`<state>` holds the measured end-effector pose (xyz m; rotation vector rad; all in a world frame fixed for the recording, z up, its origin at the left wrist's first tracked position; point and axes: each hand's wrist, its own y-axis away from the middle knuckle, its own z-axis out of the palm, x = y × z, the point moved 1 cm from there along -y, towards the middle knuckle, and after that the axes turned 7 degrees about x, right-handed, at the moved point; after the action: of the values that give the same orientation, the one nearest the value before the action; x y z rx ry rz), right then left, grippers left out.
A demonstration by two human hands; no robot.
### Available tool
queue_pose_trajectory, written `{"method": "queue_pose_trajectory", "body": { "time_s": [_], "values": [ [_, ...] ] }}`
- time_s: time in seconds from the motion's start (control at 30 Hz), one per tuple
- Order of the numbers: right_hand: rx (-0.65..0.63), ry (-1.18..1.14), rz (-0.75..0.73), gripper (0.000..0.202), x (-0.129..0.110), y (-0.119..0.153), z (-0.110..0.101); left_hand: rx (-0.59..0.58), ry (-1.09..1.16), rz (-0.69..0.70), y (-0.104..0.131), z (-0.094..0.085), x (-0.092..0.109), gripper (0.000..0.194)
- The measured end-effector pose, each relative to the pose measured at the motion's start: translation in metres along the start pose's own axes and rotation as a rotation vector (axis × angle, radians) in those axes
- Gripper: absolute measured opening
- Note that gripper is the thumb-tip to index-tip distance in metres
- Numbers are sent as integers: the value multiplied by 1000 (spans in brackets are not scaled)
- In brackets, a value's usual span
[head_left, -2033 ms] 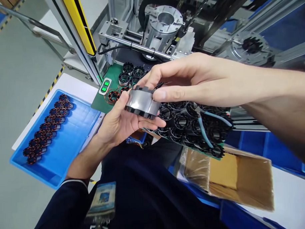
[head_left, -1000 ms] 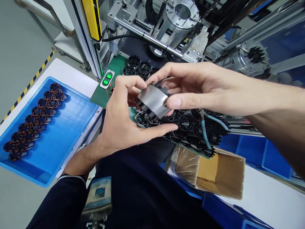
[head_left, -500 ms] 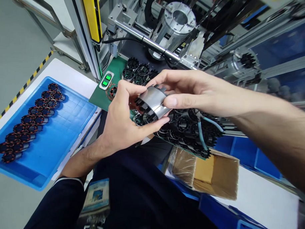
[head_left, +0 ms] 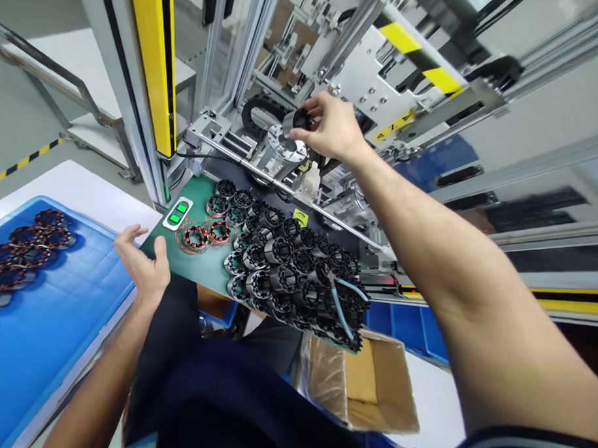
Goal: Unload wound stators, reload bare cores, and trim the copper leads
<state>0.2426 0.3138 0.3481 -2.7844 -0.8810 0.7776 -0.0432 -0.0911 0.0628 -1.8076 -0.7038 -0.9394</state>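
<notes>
My right hand (head_left: 331,126) grips a motor stator core (head_left: 290,122), a grey metal ring with black inserts, just over the round metal fixture (head_left: 282,146) in the machine. Whether the core touches the fixture I cannot tell. Off to the left, my left hand (head_left: 146,263) is held open with thumb and fingers apart and nothing in it. It is beside the green mat's edge, near the panel with two green buttons (head_left: 178,214). Two stators wound with copper wire (head_left: 195,237) lie on the green mat (head_left: 195,267), and several unwound stator cores (head_left: 281,249) stand packed to their right.
Pliers with light-blue handles (head_left: 342,311) rest on the cores. A blue tray (head_left: 81,310) at left holds several wound stators. A metal rod (head_left: 258,170) crosses in front of the fixture. A yellow post (head_left: 155,72) rises at left; an open cardboard box (head_left: 383,384) sits below.
The right hand has carried the stator core from between both hands up and forward to the fixture. My left hand has let go and moved left. The view has shifted.
</notes>
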Motion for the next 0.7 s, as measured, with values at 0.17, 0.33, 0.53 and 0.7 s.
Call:
{"method": "queue_pose_trajectory", "body": {
  "time_s": [0.17,0.33,0.53,0.7],
  "values": [
    [-149,304,40,87,6,-9,6,-45,-96,-47,5,7,-19,35],
    [-237,364,35,90,13,-21,-5,-44,-89,-41,4,6,-9,32],
    [-326,369,3,92,13,-36,-6,-19,-26,-59,7,6,-2,34],
    [-344,395,-30,91,15,-41,-7,-1,-2,-83,8,7,-2,39]
  ]
}}
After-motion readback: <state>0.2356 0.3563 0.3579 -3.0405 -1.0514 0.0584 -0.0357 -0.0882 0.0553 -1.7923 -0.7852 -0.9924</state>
